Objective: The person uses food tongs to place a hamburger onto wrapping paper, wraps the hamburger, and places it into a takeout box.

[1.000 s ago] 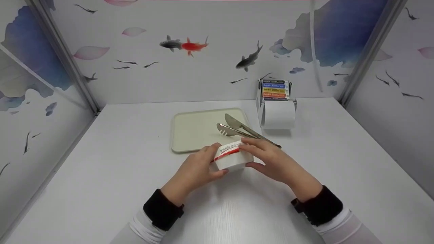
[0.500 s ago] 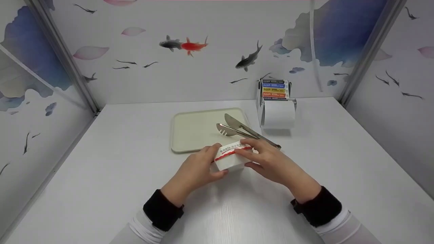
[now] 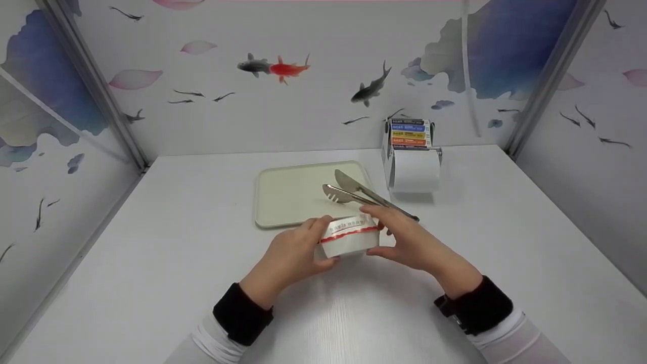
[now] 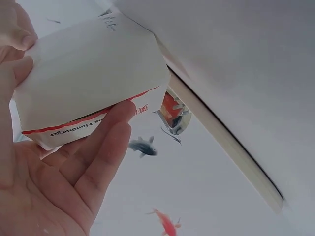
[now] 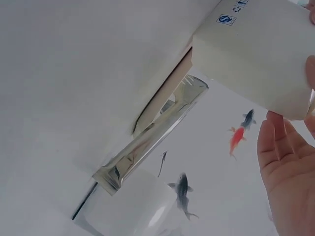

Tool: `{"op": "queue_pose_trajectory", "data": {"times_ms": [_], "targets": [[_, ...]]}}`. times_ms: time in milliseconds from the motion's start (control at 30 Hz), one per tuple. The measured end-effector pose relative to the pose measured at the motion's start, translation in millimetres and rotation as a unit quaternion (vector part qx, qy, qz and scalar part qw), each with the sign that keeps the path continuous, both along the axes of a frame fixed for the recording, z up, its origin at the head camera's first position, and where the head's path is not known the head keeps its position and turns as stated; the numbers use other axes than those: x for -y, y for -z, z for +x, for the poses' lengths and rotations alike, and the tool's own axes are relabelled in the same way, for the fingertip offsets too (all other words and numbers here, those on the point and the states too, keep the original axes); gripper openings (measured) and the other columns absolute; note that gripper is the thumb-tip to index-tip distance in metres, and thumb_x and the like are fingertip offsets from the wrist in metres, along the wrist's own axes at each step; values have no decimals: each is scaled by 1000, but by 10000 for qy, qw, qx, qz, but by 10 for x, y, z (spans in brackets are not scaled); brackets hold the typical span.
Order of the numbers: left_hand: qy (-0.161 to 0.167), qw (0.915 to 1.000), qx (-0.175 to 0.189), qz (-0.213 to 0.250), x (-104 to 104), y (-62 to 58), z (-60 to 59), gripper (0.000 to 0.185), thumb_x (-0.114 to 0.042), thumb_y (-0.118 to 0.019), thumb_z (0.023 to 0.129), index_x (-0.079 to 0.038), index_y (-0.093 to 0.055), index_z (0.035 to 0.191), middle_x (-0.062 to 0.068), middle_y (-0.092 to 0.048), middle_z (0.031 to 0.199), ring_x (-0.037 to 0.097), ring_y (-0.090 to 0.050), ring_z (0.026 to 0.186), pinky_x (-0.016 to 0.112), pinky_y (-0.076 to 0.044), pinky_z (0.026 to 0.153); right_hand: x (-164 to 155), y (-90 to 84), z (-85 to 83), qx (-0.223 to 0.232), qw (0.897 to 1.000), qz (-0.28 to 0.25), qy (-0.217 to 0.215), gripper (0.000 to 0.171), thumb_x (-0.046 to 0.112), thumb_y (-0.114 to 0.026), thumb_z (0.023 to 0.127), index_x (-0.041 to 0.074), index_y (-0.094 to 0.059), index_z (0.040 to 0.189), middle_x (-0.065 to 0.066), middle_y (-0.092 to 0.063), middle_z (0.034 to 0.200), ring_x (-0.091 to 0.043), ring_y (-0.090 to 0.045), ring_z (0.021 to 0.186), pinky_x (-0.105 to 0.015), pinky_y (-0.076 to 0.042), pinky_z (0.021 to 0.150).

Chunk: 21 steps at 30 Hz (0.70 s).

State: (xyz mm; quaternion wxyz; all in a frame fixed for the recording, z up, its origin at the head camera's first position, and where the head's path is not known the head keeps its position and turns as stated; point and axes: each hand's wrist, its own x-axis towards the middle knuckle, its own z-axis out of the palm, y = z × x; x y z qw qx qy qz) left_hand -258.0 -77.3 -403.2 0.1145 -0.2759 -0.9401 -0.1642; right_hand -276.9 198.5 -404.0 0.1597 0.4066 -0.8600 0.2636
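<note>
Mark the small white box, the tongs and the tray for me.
small white box (image 3: 349, 241), head view, on its front face below the red stripe.
tongs (image 3: 354, 189), head view, on the metal blades lying over the tray.
tray (image 3: 288, 194), head view, on its bare beige surface.

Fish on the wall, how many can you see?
3 big ones on the back wall: a grey fish touching a red fish, and a dark fish further right. Small dark streaks may be more.
</note>
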Motion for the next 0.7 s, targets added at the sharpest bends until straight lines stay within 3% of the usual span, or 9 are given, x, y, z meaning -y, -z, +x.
{"op": "queue_pose_trajectory", "data": {"times_ms": [100,200,400,533,600,700], "targets": [[17,10000,78,-40,-2,-8,-2,73,-46,-82,88,-17,-48,146,10,-69,134,31,-74,93,45,-63,81,-13,-12,10,293,9994,162,62,83,9,-91,81,3,-48,153,-15,-61,146,-29,-64,122,-48,-57,103],[56,9998,161,-55,-4,-11,-5,73,-45,-82,88,-17,-48,147,10,-68,134,31,-73,93,46,-62,82,-4,-19,22,161,9990,388,175,78,12,-92,80,6,-53,148,-14,-61,146,-31,-62,131,-49,-55,108],[221,9995,205,-57,14,-14,2,73,-43,-84,87,-19,-49,147,8,-69,132,28,-72,92,45,-61,81,29,-23,47,-347,9980,500,175,71,13,-97,73,7,-59,133,-9,-66,129,-23,-67,112,-42,-60,96],[321,9995,58,-60,28,-5,7,73,-43,-86,85,-19,-51,145,5,-69,131,26,-73,93,44,-61,81,46,-22,56,-538,9968,562,158,70,13,-97,70,6,-59,127,-9,-65,124,-24,-67,110,-42,-60,95],[331,9994,89,-43,32,-8,11,74,-43,-86,85,-19,-51,146,5,-69,133,26,-73,95,44,-61,82,57,-32,71,-364,9973,599,222,69,13,-97,71,7,-58,127,-9,-64,125,-24,-67,108,-42,-60,94],[330,9991,268,57,30,-17,20,75,-41,-87,84,-21,-50,146,5,-68,135,28,-73,98,46,-61,85,85,-82,130,326,9949,766,565,68,15,-94,76,10,-55,131,-10,-61,130,-27,-67,108,-46,-59,95]]}}
